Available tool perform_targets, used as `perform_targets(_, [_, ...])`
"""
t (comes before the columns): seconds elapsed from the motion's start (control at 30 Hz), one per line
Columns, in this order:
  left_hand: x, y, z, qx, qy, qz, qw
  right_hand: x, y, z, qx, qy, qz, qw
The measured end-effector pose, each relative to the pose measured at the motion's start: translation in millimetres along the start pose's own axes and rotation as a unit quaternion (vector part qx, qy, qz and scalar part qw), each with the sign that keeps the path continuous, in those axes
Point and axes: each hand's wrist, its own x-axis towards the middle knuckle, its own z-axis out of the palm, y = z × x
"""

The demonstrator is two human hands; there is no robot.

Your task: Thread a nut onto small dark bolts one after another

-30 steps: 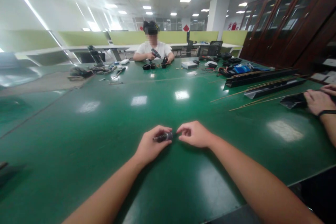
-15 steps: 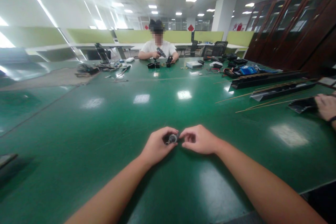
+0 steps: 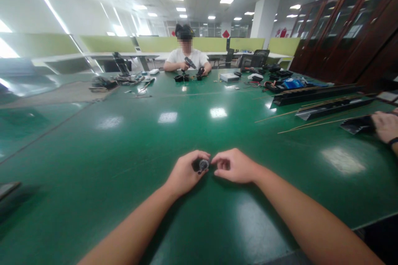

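- Component (image 3: 203, 166): small, dark and round-faced, with a narrow stub pointing toward the wearer; located in the left hand, above the near part of the green table (image 3: 149, 145). Finer detail too small to read.
- Left hand (image 3: 185, 174): grip closed around the component, thumb below and fingers above, round face exposed between them.
- Right hand (image 3: 234, 166): fingers curled, with a narrow gap between forefinger and thumb, just beside the component. Contact with it, or anything small held there, cannot be confirmed.
- Handling, by judgement: appears stiff and probably metallic; likely light enough for one hand. The rounded side may roll or slip under a loose pinch. The stub is judged the weaker point against side load.
- Recommended hold, by judgement: across the wider body, thumb opposite fingers, leaving face and stub free.
- Surroundings: across the table, a person in a white shirt holds a power drill (image 3: 190, 63). At the right edge, another person's hand (image 3: 385, 126) rests on a dark channel (image 3: 354, 125); thin rods (image 3: 298, 127) lie near it.
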Motion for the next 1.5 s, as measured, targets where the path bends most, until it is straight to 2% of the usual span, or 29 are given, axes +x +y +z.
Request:
perform_targets(0.7, [-0.3,6.6,-1.4,0.007,-0.012,-0.052,0.999,-1.7,-1.9,-0.8,-0.019,-0.001,-0.009,1.000])
perform_targets(1.1, [0.7,9.6,-2.9,0.006,-0.010,-0.055,0.998,-1.3,-2.2,-0.4,-0.025,0.000,-0.012,1.000])
perform_targets(1.5, [-1.0,8.9,-3.6,0.048,0.061,-0.045,0.996,-2.4,-3.0,-0.3,-0.026,0.009,0.000,1.000])
